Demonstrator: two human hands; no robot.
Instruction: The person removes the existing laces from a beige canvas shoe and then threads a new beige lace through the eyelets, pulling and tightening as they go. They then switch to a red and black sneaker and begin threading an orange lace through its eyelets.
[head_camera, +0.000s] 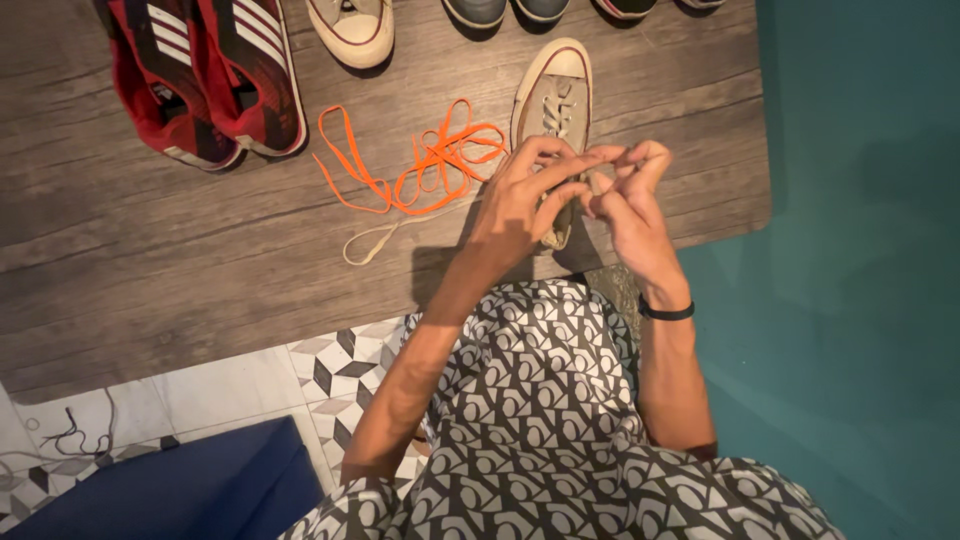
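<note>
A beige canvas sneaker (556, 95) with pale laces lies on the wooden table (180, 260), toe pointing away from me. My left hand (522, 200) and my right hand (632, 195) meet over its near end, fingers pinched together on the pale shoelace near the top eyelets. A loose end of that pale lace (368, 244) trails left across the wood. Just left of the sneaker sits a tangled orange shoelace (420, 165), untouched. My right wrist wears a black band.
A pair of red, black and white sneakers (205, 75) lies at the back left. Another beige sneaker (352, 30) and several darker shoes line the far edge. A teal wall (860, 250) borders the table's right side. Patterned floor tiles and a blue cushion (190, 490) lie below.
</note>
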